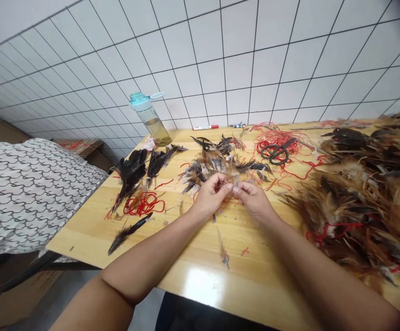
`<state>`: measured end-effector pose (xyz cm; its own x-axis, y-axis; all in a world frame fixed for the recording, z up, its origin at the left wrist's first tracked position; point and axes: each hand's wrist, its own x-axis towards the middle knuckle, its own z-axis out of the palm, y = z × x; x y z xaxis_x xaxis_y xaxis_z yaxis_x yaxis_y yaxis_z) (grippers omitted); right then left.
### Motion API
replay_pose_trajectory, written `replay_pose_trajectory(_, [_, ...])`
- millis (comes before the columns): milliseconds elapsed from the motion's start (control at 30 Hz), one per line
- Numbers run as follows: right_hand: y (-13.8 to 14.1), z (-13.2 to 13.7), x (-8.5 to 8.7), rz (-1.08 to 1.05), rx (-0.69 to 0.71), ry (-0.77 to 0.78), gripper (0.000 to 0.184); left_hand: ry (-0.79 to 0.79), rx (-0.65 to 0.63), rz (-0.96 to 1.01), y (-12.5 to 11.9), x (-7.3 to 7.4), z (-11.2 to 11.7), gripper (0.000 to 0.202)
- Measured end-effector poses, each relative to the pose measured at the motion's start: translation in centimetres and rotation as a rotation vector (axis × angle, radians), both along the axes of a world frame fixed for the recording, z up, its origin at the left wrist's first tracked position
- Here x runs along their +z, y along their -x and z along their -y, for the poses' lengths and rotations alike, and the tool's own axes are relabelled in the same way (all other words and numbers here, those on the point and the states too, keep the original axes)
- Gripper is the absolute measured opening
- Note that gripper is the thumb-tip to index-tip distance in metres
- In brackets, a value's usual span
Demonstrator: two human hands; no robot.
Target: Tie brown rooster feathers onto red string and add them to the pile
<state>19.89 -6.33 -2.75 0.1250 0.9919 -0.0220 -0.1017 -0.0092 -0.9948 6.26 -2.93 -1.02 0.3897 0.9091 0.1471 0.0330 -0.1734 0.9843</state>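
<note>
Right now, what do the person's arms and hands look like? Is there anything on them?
Both are bare. The left arm and right arm show no sleeves anywhere in view, right up past the elbows. The left hand and right hand have no gloves, and I see no watch, bracelet or ring.

Head camera looks forward and down, close over the table [200,276]; tiled wall [220,55] beyond.
</note>
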Motion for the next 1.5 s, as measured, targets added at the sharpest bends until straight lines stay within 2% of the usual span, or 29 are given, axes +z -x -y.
replay_pose_trajectory(300, [-0.2,0.0,-0.1,0.024,0.024,-0.007,0.033,0.074,0.015,0.040,-0.2,0.5,0.5,0.029])
replay_pose_trajectory(600, [-0.1,-0.2,-0.3,0.124,0.092,-0.015,0.029,0.280,-0.088,0.029,0.4,0.4,-0.1,0.039])
replay_pose_trajectory(733, [0.0,0.0,-0.1,0.091,0.116,-0.011,0.028,0.390,-0.177,0.061,0.9,0.5,-0.4,0.039])
replay_pose_trajectory(867, [0.0,0.3,0.4,0.047,0.143,-0.006,0.027,0.406,-0.212,0.106,1.0,0.4,-0.6,0.037])
replay_pose_trajectory(1033, [-0.1,0.3,0.5,0.001,0.157,-0.010,0.028,0.422,-0.150,0.252,0.9,0.0,-1.0,0.039])
replay_pose_trajectory(1200, [-0.2,0.1,0.2,-0.029,0.139,-0.014,0.024,0.541,-0.156,0.403,1.1,0.1,-1.4,0.032])
replay_pose_trajectory(1333, [-0.1,0.0,0.1,-0.051,0.135,-0.020,0.025,0.620,-0.180,0.433,1.1,0.1,-1.2,0.029])
replay_pose_trajectory(1500, [-0.1,0.0,0.1,-0.038,0.137,-0.012,0.029,0.633,-0.177,0.420,0.7,-0.1,-0.8,0.031])
